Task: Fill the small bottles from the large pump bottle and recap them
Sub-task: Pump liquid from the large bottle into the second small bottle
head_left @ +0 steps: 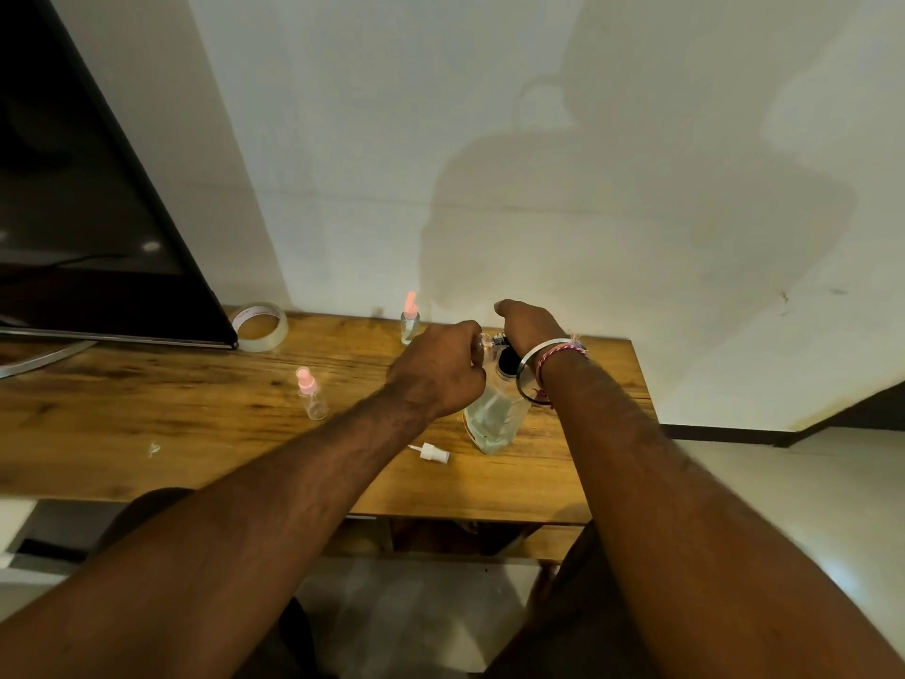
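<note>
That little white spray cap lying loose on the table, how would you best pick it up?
Pinch the white spray cap across its thick round body, coming straight down from above. It lies on its side on the table, thin tube pointing left, with open space all round it.

We face a plain off-white wall [489, 115], marked by soft shadows and a few faint scuffs towards the right. Against it stands a wooden table [147, 409] with a strong brown grain and a shelf underneath. At the left, a large dark screen [73, 188] rests on the table on a curved metal stand [44, 362], with small glints of light reflected in it. A dark skirting board [734, 433] runs along the base of the wall at the right, above a pale, glossy floor [783, 507].
</note>
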Demonstrator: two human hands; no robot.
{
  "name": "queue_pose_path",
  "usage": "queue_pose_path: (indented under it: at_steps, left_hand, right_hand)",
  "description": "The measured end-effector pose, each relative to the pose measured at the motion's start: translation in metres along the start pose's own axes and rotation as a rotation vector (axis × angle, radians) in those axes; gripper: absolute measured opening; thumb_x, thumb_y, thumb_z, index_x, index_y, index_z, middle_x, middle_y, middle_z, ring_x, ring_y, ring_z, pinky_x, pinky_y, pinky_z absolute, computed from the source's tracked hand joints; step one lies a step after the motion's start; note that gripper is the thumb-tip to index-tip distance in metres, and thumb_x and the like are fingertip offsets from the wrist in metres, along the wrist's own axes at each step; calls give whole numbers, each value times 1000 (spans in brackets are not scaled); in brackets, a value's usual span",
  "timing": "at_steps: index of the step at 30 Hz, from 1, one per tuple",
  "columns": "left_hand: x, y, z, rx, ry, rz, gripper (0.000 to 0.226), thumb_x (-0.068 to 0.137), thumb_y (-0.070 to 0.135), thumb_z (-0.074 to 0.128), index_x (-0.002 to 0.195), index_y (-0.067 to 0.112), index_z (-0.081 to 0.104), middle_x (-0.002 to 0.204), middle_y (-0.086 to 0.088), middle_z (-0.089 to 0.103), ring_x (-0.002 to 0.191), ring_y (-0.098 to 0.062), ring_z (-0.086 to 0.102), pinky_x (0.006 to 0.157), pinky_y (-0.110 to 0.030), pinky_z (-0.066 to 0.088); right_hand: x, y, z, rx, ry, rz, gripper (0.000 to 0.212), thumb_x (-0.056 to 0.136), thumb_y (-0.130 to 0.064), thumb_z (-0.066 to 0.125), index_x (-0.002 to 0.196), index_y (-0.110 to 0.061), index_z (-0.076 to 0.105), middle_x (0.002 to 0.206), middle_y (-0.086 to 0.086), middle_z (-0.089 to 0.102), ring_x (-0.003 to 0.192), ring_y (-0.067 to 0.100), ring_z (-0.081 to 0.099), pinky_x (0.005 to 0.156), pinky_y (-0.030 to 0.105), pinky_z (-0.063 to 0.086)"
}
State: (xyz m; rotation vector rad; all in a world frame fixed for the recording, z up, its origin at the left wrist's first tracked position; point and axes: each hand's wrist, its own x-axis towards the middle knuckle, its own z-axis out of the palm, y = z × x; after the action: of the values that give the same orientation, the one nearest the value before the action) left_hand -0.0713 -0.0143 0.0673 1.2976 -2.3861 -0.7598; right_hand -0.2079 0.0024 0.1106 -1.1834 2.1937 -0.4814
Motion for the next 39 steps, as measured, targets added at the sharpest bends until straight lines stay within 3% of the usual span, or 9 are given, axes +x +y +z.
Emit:
queue_pose_path:
  at_steps: [4,9,15,18,20,24,29,34,39]
  left_hand:
    - [-1,-2,2,-1,-10,3,18,83,14,72,93,26,62,87,6,66,81,-15,61,68,-31,57]
    - [-1,0,2,-8,-10,-9,19,84,14,73,90,27,60,88,7,66,80,-12,60,61,-25,44]
    - [-1,4,-2,-20,2,-10,18,83,14,71,94,26,62,87,6,67,79,-15,61,65,-30,54]
    - [1,6,-4,-28,2,-13,19,83,14,69,94,28,62,86,8,66,79,-16,62,70,-36,60]
    - [1,7,-6,-24,0,-13,19,83,14,69,94,27,62,85,8,66,79,-16,62,70,-36,60]
    - [1,6,-3,-26,5,-7,19,84,14,71,96,26,63,87,6,67,80,-16,62,70,-34,59]
    - [1,5,-3,-24,-5,-10,19,84,13,70,97,25,63,85,7,66,78,-14,61,67,-30,55]
    - [-1,2,0,-10,-1,-6,17,87,14,70,97,24,61,84,8,62,77,-12,58,59,-25,44]
    - [-2,2,2,-5,0,-2,16,88,15,71,98,24,62,88,6,65,79,-13,59,59,-25,42]
  right_hand:
    - [1,5,5,-257,30,-81,39,98,1,47,136,0,52,138,23,55,126,40,52,106,42,43]
    - [1,7,4,-278,48,-105,38,97,4,47,135,2,52,136,24,56,124,41,54,106,44,43]
    - [-1,0,-3,202,33,29,34,104,-19,41,129,-5,59,131,19,58,118,35,55,99,36,42]
    - [-2,-2,-6,538,-30,182,25,99,-39,50,95,-17,61,112,12,64,98,29,60,101,40,47]
    - [-2,-1,-7,593,-43,219,26,96,-44,54,84,-21,55,95,9,63,90,28,60,102,44,48]
    - [0,-1,-5,564,-37,206,25,99,-39,52,103,-15,56,92,5,58,89,25,57,96,39,47]
    - [-1,-3,-4,352,-17,78,38,106,-28,40,136,-13,56,139,14,54,124,30,53,105,36,40]
    - [4,-1,1,124,-55,85,44,108,-25,31,145,-5,46,148,18,48,137,34,43,108,36,36]
    - [7,2,3,17,-36,61,41,108,-17,33,143,-2,47,144,22,50,134,38,46,110,42,38]
